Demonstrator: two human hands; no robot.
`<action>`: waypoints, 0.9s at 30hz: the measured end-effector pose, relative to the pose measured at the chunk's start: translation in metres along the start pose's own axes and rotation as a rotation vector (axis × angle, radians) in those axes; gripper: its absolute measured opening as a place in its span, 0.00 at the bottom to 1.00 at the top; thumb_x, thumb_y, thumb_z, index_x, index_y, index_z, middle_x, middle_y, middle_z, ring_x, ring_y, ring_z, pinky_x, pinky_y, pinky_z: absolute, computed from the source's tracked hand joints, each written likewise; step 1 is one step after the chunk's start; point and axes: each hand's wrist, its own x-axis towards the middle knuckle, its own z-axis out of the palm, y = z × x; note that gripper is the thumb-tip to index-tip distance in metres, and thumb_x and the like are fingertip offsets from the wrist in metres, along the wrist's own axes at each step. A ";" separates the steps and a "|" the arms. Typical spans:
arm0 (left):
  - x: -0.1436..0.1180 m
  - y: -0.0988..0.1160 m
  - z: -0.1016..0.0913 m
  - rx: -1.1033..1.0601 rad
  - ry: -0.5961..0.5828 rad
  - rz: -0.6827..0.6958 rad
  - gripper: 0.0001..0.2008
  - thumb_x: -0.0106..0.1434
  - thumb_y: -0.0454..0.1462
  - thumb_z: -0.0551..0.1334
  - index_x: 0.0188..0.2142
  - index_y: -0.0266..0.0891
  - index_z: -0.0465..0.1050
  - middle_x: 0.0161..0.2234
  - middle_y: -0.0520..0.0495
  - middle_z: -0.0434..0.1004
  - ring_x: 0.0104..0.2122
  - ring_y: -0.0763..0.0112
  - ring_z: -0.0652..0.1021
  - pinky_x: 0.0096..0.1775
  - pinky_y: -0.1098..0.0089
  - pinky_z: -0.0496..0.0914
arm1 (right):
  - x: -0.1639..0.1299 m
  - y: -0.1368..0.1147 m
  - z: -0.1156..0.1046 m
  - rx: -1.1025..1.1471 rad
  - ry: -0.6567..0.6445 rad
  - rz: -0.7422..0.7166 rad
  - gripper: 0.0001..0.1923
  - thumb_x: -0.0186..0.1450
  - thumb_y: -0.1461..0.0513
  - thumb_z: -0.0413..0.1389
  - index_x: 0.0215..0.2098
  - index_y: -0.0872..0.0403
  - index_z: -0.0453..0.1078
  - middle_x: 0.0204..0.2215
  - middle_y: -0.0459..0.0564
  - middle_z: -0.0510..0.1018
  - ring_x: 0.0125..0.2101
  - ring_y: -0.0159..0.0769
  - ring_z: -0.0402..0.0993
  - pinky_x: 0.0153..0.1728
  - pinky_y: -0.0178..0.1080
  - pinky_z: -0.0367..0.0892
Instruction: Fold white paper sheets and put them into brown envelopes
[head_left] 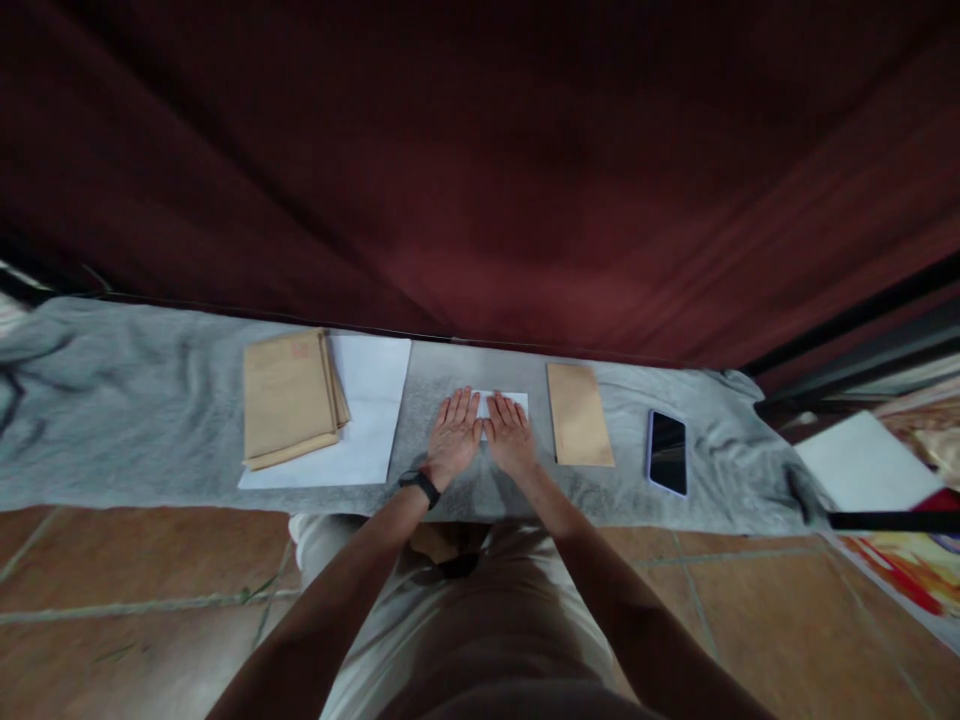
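Pressing flat with fingers spread, the person's left hand [452,432], a black band at its wrist, and right hand [511,434] lie side by side on a small white folded sheet of paper [517,402], gripping nothing. That paper rests on the grey cloth [135,400] covering the low surface. A stack of tan paper envelopes [289,398] on a large white sheet [371,400] lies to the left, while a single tan envelope [579,414] and a dark-screened phone [667,452] lie to the right.
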 end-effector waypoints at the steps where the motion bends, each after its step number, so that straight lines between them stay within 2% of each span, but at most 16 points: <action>1: 0.000 0.000 0.000 0.001 0.001 -0.008 0.30 0.75 0.40 0.43 0.72 0.30 0.53 0.73 0.38 0.52 0.73 0.58 0.52 0.71 0.54 0.47 | -0.002 0.001 0.001 -0.012 0.006 0.014 0.27 0.77 0.58 0.41 0.71 0.61 0.59 0.71 0.60 0.60 0.70 0.49 0.56 0.69 0.54 0.51; 6: 0.000 -0.003 0.000 0.003 0.011 -0.056 0.31 0.75 0.40 0.42 0.72 0.27 0.50 0.73 0.36 0.51 0.73 0.59 0.52 0.71 0.55 0.46 | -0.012 0.015 0.001 -0.045 0.043 0.079 0.30 0.77 0.56 0.43 0.72 0.64 0.55 0.70 0.65 0.60 0.70 0.50 0.55 0.69 0.55 0.51; 12: -0.004 -0.011 0.002 -0.006 0.038 -0.091 0.31 0.75 0.41 0.43 0.73 0.30 0.50 0.72 0.36 0.53 0.73 0.60 0.53 0.71 0.53 0.46 | -0.024 0.028 -0.002 -0.055 0.090 0.129 0.30 0.77 0.57 0.43 0.72 0.66 0.54 0.70 0.66 0.60 0.69 0.50 0.57 0.68 0.55 0.52; 17: -0.006 -0.014 0.002 -0.036 0.078 -0.109 0.31 0.74 0.41 0.44 0.72 0.29 0.52 0.72 0.34 0.53 0.73 0.56 0.53 0.70 0.50 0.49 | -0.032 0.029 -0.005 -0.047 0.129 0.160 0.31 0.77 0.56 0.44 0.72 0.65 0.53 0.69 0.66 0.62 0.68 0.51 0.59 0.67 0.55 0.54; 22: -0.011 -0.005 -0.004 -0.124 0.123 -0.186 0.29 0.71 0.39 0.48 0.69 0.30 0.59 0.68 0.32 0.64 0.69 0.51 0.63 0.67 0.50 0.58 | -0.034 0.028 -0.006 -0.060 0.163 0.155 0.31 0.77 0.56 0.44 0.72 0.65 0.55 0.68 0.66 0.63 0.67 0.52 0.60 0.67 0.55 0.54; 27: -0.008 0.000 -0.005 -0.352 0.165 -0.259 0.25 0.68 0.38 0.54 0.63 0.33 0.66 0.56 0.34 0.78 0.54 0.53 0.78 0.58 0.55 0.70 | -0.034 0.026 -0.009 -0.061 0.152 0.158 0.30 0.77 0.56 0.45 0.71 0.66 0.55 0.68 0.67 0.63 0.68 0.52 0.59 0.67 0.55 0.55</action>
